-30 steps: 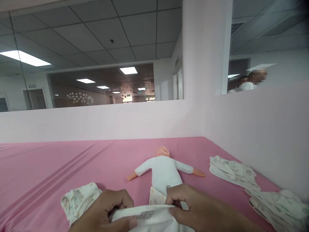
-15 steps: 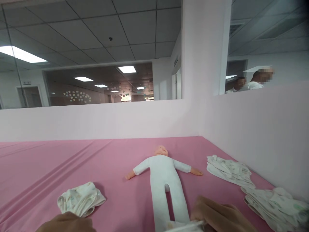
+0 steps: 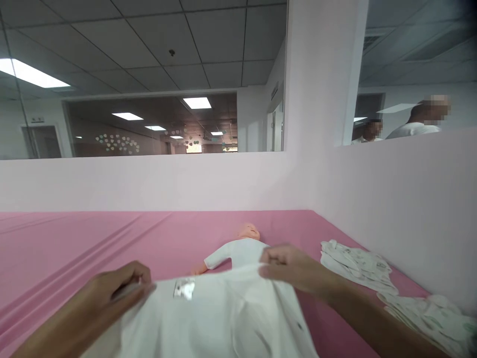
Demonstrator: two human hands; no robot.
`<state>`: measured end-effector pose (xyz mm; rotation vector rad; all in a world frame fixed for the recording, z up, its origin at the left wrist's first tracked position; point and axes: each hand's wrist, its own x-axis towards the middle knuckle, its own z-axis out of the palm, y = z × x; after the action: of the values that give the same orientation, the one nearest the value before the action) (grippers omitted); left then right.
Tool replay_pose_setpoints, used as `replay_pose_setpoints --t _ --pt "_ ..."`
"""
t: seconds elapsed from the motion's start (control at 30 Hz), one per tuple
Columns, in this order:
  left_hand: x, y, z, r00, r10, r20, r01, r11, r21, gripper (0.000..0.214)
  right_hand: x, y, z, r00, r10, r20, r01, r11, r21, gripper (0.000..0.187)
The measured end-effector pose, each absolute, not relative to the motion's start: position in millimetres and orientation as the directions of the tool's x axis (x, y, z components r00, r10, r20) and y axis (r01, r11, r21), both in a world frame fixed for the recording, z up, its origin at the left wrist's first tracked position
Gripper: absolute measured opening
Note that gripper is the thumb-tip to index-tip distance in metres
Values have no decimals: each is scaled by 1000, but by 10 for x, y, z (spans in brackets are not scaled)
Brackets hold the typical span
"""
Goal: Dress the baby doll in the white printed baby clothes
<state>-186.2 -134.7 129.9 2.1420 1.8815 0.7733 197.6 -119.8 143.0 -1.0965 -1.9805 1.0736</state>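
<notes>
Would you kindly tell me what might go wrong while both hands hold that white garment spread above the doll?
1. The white garment hides most of the doll, so it may be laid down askew.
2. The left hand and right hand pinch only its top edge; a slip would likely drop one side.
3. The right forearm passes close to the folded baby clothes and might brush them out of place.
</notes>
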Motion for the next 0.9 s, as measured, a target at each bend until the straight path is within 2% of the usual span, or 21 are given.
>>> replay_pose_setpoints --t 0.07,0.13,0.17,0.2,0.23,0.3,0.5,0.63,0.7,0.73,0.8,0.87,0.9 --pt "-1904 -903 1268 117 982 151 872 -174 458 42 1727 -773 1345 -455 883 112 362 298 -883 32" --pt "-1951 -424 1089 164 974 154 871 -216 441 36 1501 -357 1191 -468 880 84 452 319 -833 28" --pt "-1967 -201 958 179 972 155 876 -229 424 32 1404 -162 1105 -471 878 84 556 369 -745 25" --pt "-1973 0 815 196 967 163 882 -247 402 29 1322 20 1021 -451 888 89 688 409 -599 22" --pt "-1967 174 674 196 968 157 896 -242 374 24 1255 187 946 -437 894 93 723 412 -554 18" --pt "-1916 436 439 159 974 161 937 -200 287 19 1163 467 826 -404 907 119 785 411 -464 15" --pt "-1594 721 213 32 984 174 989 -56 137 16 1136 853 628 -272 950 151 890 308 -337 7" --pt "-1242 579 202 47 947 317 995 -73 70 24 1295 768 520 -172 956 238 885 256 -389 8" --pt "-978 435 219 67 916 395 989 -112 91 26 1460 653 447 -99 952 289 859 228 -457 13" --pt "-828 361 235 69 901 428 984 -134 122 27 1562 586 401 -50 950 307 843 205 -498 16" --pt "-521 246 280 58 873 484 930 -223 291 26 1784 449 293 68 946 317 796 140 -588 23" --pt "-250 201 317 10 921 390 875 -197 442 29 1995 326 174 187 937 296 726 71 -684 28" --pt "-143 206 323 -14 940 341 868 -158 472 33 2084 274 116 232 932 277 682 47 -730 30"
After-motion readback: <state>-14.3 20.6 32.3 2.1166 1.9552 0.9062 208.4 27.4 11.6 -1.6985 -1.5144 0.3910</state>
